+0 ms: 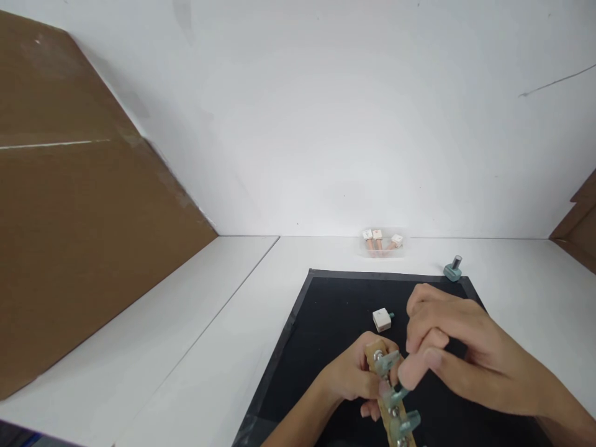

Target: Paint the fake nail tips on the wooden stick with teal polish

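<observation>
Nearest the lens, a wooden strip (387, 412) rises tilted from the bottom edge of the view, over the near part of a black mat (335, 323) that lies on the white desk (195, 323). Three teal metal fittings (410, 421) with silver bolts sit in a row along the strip. The left hand (354, 375) is clenched around the strip's upper end, its fingers wrapped behind the wood. The right hand (447, 347) comes in from the right and grasps one of the upper fittings between thumb and curled fingertips; which one exactly is hidden by the fingers. Just beyond the hands, near the middle of the mat, lies a small white cube (382, 320) with a teal stub on its right side. At the mat's far right corner stands a teal base with a short metal cylinder (453, 269). Against the desk's far edge, at the foot of the white wall, a small clear container (384, 251) holds three copper-coloured pieces with white caps (377, 235); any print on them is too small to read. A brown cardboard panel (69, 248) stands along the desk's left edge.
</observation>
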Demonstrator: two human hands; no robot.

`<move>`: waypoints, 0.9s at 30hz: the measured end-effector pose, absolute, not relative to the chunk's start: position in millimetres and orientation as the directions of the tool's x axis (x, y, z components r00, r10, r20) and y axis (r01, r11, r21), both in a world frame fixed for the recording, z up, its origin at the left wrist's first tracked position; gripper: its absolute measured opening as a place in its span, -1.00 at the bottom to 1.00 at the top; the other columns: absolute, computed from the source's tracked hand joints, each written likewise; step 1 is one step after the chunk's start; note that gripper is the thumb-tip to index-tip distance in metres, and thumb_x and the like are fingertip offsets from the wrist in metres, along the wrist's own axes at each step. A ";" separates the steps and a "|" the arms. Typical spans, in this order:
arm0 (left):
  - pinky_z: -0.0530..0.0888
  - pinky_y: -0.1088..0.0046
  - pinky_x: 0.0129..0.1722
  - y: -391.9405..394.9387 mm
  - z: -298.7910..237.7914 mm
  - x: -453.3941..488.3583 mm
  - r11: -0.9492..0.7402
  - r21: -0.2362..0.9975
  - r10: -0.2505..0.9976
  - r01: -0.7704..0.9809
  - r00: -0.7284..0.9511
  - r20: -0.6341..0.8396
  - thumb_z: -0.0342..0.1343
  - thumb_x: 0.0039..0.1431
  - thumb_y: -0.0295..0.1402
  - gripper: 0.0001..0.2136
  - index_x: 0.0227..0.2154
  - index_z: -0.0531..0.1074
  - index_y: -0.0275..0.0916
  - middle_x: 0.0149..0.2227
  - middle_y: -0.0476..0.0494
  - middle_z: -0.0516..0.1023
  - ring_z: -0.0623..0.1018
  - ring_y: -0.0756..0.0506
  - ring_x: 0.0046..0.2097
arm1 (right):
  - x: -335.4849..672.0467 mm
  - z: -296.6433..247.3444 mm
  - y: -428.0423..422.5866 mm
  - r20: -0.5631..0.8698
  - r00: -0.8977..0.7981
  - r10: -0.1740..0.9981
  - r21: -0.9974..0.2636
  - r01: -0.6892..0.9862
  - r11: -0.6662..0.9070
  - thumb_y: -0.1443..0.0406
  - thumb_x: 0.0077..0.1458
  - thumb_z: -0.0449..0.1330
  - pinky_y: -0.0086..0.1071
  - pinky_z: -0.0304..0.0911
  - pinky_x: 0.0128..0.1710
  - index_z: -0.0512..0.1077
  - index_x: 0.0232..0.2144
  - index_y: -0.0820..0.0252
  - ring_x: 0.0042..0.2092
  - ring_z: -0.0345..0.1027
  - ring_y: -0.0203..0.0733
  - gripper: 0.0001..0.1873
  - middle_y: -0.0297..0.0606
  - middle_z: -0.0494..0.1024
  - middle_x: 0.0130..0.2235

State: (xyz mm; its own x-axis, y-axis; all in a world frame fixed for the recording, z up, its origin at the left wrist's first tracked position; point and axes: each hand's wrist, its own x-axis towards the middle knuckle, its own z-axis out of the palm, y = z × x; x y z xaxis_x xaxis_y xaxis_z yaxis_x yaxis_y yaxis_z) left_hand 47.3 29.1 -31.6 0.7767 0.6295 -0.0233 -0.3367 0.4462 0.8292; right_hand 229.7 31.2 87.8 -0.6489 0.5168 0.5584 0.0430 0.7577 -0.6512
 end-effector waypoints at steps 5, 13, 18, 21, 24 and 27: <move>0.23 0.71 -0.87 29.3 -31.4 47.5 0.468 0.811 0.612 -0.352 0.791 -0.010 0.38 -0.31 -0.14 -0.59 -0.64 0.35 -0.38 -0.72 0.02 0.38 0.31 0.12 -0.79 | 228.5 86.6 30.7 0.541 -0.593 0.596 -0.653 0.150 0.742 0.47 0.11 -0.01 -0.43 0.14 -0.51 0.23 -0.56 0.15 -0.44 0.18 -0.28 -0.76 -0.36 0.37 -0.54; 0.21 0.71 -0.85 31.3 -29.3 48.7 0.442 0.845 0.629 -0.302 0.776 -0.052 0.36 -0.29 -0.13 -0.60 -0.66 0.34 -0.36 -0.74 0.03 0.37 0.30 0.13 -0.77 | 227.9 87.2 31.7 0.564 -0.647 0.513 -0.636 0.056 0.770 0.45 0.14 -0.01 -0.40 0.16 -0.50 0.29 -0.51 0.15 -0.45 0.19 -0.29 -0.78 -0.37 0.42 -0.56; 0.20 0.69 -0.84 30.6 -34.6 46.4 0.456 0.838 0.616 -0.298 0.786 -0.056 0.36 -0.30 -0.12 -0.59 -0.62 0.35 -0.36 -0.73 0.04 0.38 0.30 0.12 -0.77 | 227.9 83.6 31.4 0.599 -0.580 0.552 -0.642 0.063 0.764 0.49 0.11 0.00 -0.43 0.16 -0.48 0.25 -0.50 0.14 -0.45 0.19 -0.30 -0.79 -0.39 0.42 -0.56; 0.18 0.70 -0.83 33.3 -34.1 47.7 0.432 0.848 0.624 -0.307 0.781 -0.035 0.35 -0.25 -0.16 -0.63 -0.61 0.34 -0.35 -0.74 0.05 0.36 0.30 0.13 -0.77 | 225.9 84.9 32.1 0.623 -0.617 0.480 -0.613 -0.005 0.790 0.46 0.11 0.03 -0.43 0.18 -0.45 0.27 -0.47 0.15 -0.46 0.16 -0.32 -0.83 -0.40 0.41 -0.56; 0.19 0.69 -0.83 33.4 -34.2 48.3 0.420 0.852 0.615 -0.312 0.788 -0.015 0.34 -0.23 -0.17 -0.64 -0.61 0.34 -0.35 -0.73 0.05 0.37 0.31 0.12 -0.77 | 224.8 87.7 31.4 0.613 -0.616 0.495 -0.587 0.065 0.807 0.48 0.07 0.02 -0.42 0.17 -0.47 0.24 -0.50 0.15 -0.47 0.14 -0.31 -0.82 -0.40 0.37 -0.58; 0.20 0.67 -0.84 31.1 -36.2 46.4 0.433 0.842 0.611 -0.322 0.792 -0.011 0.35 -0.27 -0.12 -0.60 -0.62 0.35 -0.36 -0.74 0.04 0.37 0.30 0.11 -0.78 | 224.6 88.3 30.2 0.627 -0.566 0.535 -0.582 0.116 0.805 0.52 0.04 0.00 -0.43 0.16 -0.49 0.22 -0.51 0.15 -0.48 0.15 -0.31 -0.80 -0.40 0.38 -0.58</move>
